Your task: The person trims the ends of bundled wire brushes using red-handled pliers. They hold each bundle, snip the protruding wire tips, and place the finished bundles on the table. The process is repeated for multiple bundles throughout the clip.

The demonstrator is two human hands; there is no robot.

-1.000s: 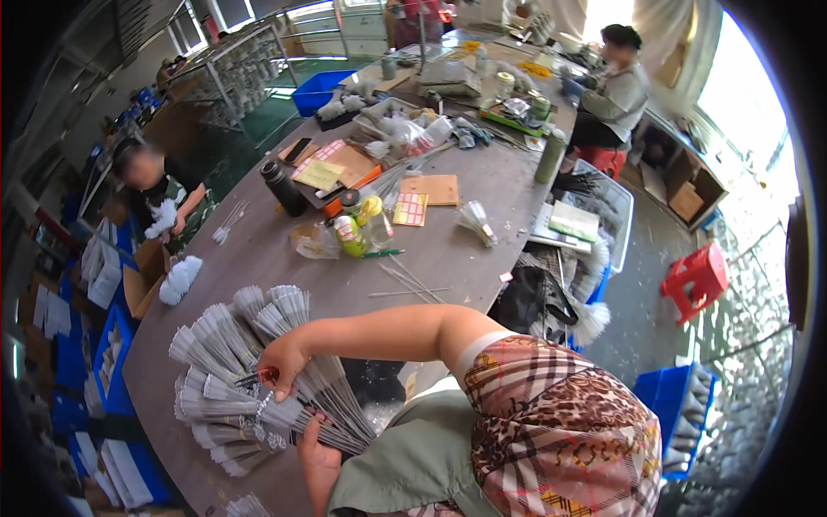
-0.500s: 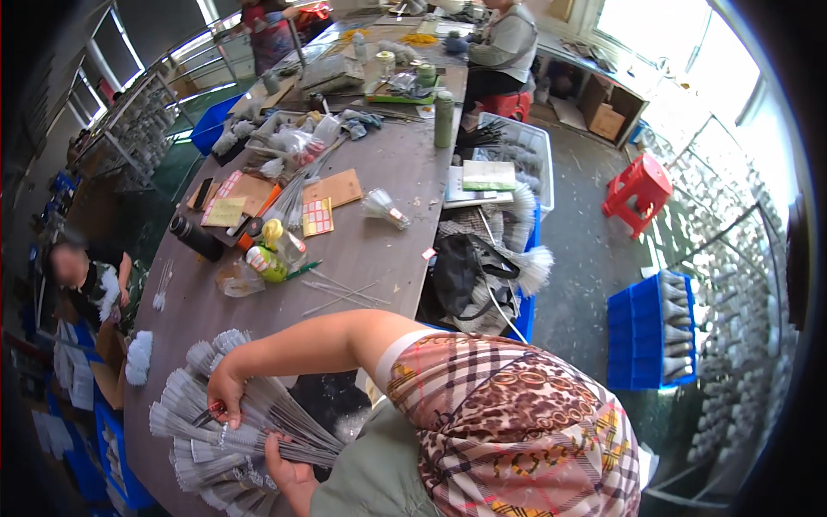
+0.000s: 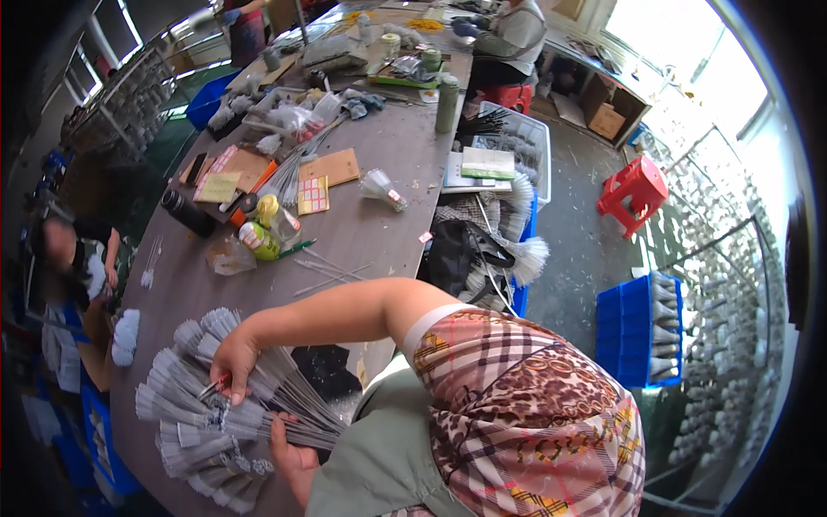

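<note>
Bundles of thin tube brushes with pale bristle heads and long wire stems fan out on the near left of the table. My right hand reaches across from above, closed on a small metal tool with a touch of red. Its exact kind is too small to make out. The tool is over the bristle ends. Lower down, my left hand wraps round the wire stems of one bundle, its thumb on top. More bundles lie beside and below it.
On the brown table stand a black flask and a green bottle, with loose wires nearby. A blue crate and a red stool are on the floor at right. Another person sits at left.
The view has shifted a little, so the table's things sit slightly differently. My right hand and its tool have turned slightly over the bristles. My left hand keeps its hold on the stems.
</note>
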